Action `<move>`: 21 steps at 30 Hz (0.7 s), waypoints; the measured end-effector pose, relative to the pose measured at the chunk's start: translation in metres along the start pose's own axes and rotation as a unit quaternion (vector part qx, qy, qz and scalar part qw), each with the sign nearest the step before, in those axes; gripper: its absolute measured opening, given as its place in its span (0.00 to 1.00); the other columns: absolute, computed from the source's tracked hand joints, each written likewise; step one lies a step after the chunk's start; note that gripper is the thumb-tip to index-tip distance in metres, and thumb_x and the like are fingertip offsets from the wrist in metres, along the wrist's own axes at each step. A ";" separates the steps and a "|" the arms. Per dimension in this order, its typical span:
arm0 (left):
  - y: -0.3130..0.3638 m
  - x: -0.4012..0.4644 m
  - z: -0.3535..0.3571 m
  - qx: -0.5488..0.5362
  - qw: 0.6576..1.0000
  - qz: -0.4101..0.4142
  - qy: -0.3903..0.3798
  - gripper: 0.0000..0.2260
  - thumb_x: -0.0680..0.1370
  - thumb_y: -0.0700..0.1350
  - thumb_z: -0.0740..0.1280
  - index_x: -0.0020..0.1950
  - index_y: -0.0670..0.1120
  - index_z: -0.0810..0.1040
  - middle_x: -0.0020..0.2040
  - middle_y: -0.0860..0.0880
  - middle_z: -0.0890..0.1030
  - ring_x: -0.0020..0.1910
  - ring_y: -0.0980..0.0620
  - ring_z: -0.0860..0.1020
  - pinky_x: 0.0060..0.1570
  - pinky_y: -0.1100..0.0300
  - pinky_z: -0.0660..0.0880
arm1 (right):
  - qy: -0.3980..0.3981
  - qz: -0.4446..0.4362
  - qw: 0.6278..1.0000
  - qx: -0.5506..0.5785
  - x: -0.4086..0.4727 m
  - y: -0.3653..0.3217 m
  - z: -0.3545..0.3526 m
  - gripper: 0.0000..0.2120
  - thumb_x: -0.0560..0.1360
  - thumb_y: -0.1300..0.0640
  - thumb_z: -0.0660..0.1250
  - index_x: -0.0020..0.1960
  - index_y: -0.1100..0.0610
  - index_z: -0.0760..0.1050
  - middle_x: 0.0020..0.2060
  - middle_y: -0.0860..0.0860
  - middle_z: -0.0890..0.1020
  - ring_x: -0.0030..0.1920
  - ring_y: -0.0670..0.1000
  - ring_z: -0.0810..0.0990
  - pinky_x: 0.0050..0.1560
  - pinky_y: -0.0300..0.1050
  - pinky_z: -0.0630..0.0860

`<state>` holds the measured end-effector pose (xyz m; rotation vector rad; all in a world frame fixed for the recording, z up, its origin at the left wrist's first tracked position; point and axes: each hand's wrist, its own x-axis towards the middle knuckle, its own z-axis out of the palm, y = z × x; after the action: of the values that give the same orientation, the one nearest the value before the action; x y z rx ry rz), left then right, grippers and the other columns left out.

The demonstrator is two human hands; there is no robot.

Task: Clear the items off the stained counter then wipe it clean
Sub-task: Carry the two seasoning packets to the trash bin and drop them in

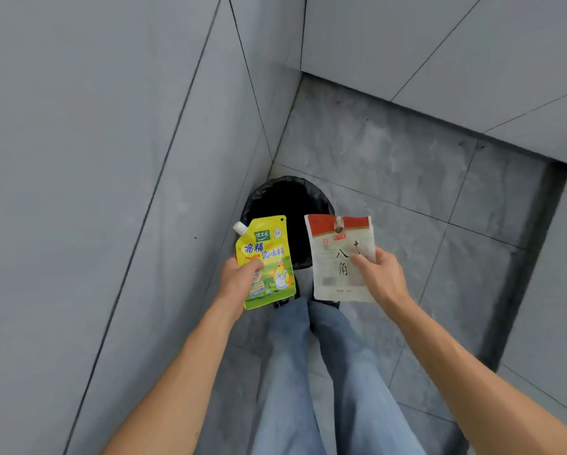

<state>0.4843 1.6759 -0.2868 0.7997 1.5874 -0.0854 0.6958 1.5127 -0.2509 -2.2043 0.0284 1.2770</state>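
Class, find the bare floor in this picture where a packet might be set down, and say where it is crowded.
Bare grey floor lies right of the black-lined bin, up to the dark wall base. It is crowded at the bin, where the left hand holds the yellow pouch and the right hand holds the white packet, above the jeans.

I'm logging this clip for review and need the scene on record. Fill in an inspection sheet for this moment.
Surface: no counter in view; grey tiled floor.
Job's things: yellow spouted pouch; white and red packet, both held above the bin.
Clutter: nothing seen.
Grips: left hand holds the pouch; right hand pinches the packet.
Cables: nothing seen.
Surroundings: black-lined bin in a corner of grey tiled walls.
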 end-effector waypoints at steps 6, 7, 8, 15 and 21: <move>-0.028 0.148 0.056 0.020 0.999 0.022 0.014 0.11 0.78 0.34 0.68 0.48 0.50 0.84 0.46 0.47 0.87 0.44 0.45 0.86 0.47 0.52 0.83 | -0.001 -0.037 0.999 -0.031 0.142 0.033 0.086 0.07 0.80 0.55 0.66 0.47 0.47 0.81 0.43 0.44 0.87 0.47 0.49 0.87 0.47 0.48 0.84; -0.033 0.171 0.064 0.023 0.999 0.027 0.018 0.12 0.79 0.34 0.67 0.49 0.50 0.83 0.46 0.48 0.87 0.45 0.45 0.85 0.49 0.52 0.83 | -0.002 -0.044 0.998 -0.035 0.162 0.038 0.099 0.09 0.81 0.56 0.65 0.46 0.45 0.80 0.42 0.41 0.86 0.47 0.49 0.86 0.47 0.47 0.84; -0.039 0.192 0.071 0.026 0.999 0.030 0.020 0.12 0.79 0.34 0.67 0.49 0.50 0.83 0.47 0.48 0.87 0.46 0.45 0.85 0.49 0.52 0.83 | -0.002 -0.049 0.998 -0.042 0.181 0.042 0.110 0.10 0.80 0.57 0.65 0.45 0.44 0.80 0.41 0.38 0.84 0.47 0.48 0.85 0.46 0.44 0.83; -0.075 0.308 0.113 0.077 0.995 0.039 0.041 0.08 0.81 0.38 0.68 0.52 0.51 0.81 0.48 0.50 0.85 0.51 0.46 0.84 0.37 0.60 0.75 | -0.032 -0.068 0.987 -0.145 0.283 0.075 0.171 0.13 0.80 0.58 0.62 0.60 0.54 0.82 0.54 0.55 0.86 0.54 0.60 0.83 0.53 0.48 0.78; -0.092 0.327 0.121 0.098 0.995 0.025 0.024 0.23 0.83 0.43 0.69 0.79 0.48 0.72 0.69 0.49 0.80 0.67 0.48 0.79 0.68 0.52 0.76 | -0.062 -0.032 0.983 -0.170 0.304 0.089 0.191 0.25 0.82 0.56 0.64 0.78 0.58 0.68 0.67 0.60 0.81 0.69 0.64 0.77 0.66 0.52 0.74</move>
<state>0.5500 1.6901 -0.6407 1.0001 1.6207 -0.1896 0.6834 1.6132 -0.6067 -2.3780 -0.3289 1.4696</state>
